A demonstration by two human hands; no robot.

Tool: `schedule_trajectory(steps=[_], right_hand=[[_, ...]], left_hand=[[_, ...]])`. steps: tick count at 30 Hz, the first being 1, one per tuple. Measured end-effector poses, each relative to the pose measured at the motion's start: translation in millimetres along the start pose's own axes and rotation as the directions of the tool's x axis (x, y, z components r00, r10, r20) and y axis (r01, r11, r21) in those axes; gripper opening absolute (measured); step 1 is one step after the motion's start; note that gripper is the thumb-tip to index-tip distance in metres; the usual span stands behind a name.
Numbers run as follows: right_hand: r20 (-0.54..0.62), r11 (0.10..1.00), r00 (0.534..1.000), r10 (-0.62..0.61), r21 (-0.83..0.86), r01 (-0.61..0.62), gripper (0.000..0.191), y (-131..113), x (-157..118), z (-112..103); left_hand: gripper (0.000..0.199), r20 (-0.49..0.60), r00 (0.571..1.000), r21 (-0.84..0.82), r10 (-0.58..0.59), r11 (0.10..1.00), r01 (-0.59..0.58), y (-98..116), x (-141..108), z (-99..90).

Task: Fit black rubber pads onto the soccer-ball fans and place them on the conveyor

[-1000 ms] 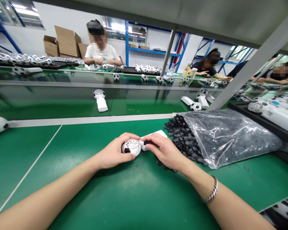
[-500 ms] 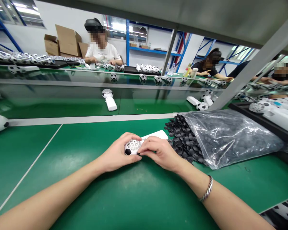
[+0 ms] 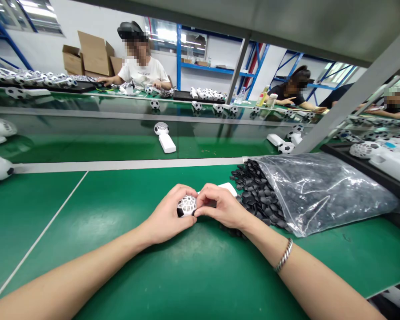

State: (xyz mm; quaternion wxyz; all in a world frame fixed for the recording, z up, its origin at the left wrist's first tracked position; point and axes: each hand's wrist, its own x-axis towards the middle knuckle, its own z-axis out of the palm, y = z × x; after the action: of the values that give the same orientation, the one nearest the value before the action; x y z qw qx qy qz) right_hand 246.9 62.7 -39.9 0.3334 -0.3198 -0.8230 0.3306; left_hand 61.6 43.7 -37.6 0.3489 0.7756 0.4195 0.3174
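Seen from the head camera, the person's left hand (image 3: 168, 218) was curled round a football-patterned fan head (image 3: 187, 206) with a white lattice grille, its fingers (image 3: 186, 190) closed over the top and the grille showing just beyond their tips. The right hand (image 3: 222, 206) faced it, its bent fingers (image 3: 209, 195) closed in a tight pinch against the head's right edge. A white plastic handle (image 3: 229, 189) showed just past those fingers, and the hands hid whether it joined the head.

Just right of the right fingers, loose black hexagonal pieces (image 3: 255, 195) spilled from a clear plastic bag (image 3: 323, 195). A green bench mat (image 3: 43, 231) lay under both hands, and a silver chain bracelet (image 3: 284, 255) circled the right wrist. Well ahead of the fingers lay another white fan (image 3: 163, 133), and farther off a co-worker in a white T-shirt (image 3: 142, 71) sat at the far bench.
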Motion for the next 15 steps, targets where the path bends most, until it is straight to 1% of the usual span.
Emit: schedule_trajectory(steps=[5,8,10,12,14,15], right_hand=[[0.019,0.998,1.0,0.005,-0.062,-0.004,0.012,-3.2,-1.7,-1.6],[-0.008,0.991,1.0,0.014,-0.134,-0.015,0.015,-4.2,-0.1,1.6],[-0.045,0.983,0.999,0.03,-0.181,-0.038,0.018,-7.1,1.6,4.4],[-0.098,0.972,0.994,0.052,-0.223,-0.073,0.019,-9.9,1.1,3.3],[-0.153,0.959,0.987,0.059,-0.266,-0.098,0.02,-4.2,-3.4,-6.1],[-0.2,0.943,0.979,0.032,-0.32,-0.096,0.023,4.7,-6.7,-14.2]], left_hand=[[0.035,0.025,0.999,0.013,0.029,0.999,-0.029,-1.6,0.4,-0.6],[0.036,-0.026,0.998,0.037,0.053,0.998,-0.052,-4.0,0.7,2.5],[0.037,-0.076,0.994,0.038,0.075,0.997,-0.073,-4.9,-0.8,4.8],[0.04,-0.103,0.99,0.012,0.099,0.995,-0.099,-6.1,-1.1,4.2],[0.042,-0.136,0.983,0.001,0.121,0.993,-0.122,-10.8,4.4,-3.6],[0.043,-0.183,0.975,0.023,0.126,0.992,-0.124,-15.4,10.0,-11.7]])
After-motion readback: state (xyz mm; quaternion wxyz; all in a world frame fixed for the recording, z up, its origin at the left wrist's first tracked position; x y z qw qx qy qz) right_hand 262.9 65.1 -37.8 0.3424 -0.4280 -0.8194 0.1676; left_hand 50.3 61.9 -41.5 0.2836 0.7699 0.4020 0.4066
